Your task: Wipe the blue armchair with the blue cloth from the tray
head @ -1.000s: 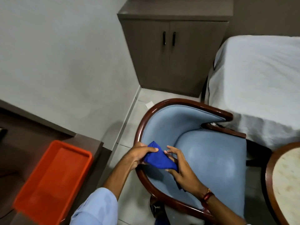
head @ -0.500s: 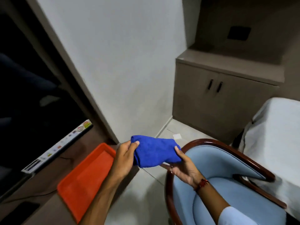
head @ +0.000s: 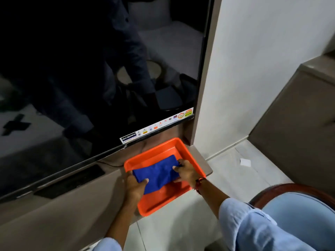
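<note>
Now cloth (head: 159, 173) lengthwise in tray (head: 192, 156), hands (head: 135, 186) gripping ends

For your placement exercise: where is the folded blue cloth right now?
In the head view, the folded blue cloth lies low centre in the orange plastic tray, gripped by the left hand and the right hand.

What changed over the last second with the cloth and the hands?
The blue cloth went from the armchair leftward into the orange tray. The left hand and right hand still grip it. The tray stayed put on the counter.
</note>
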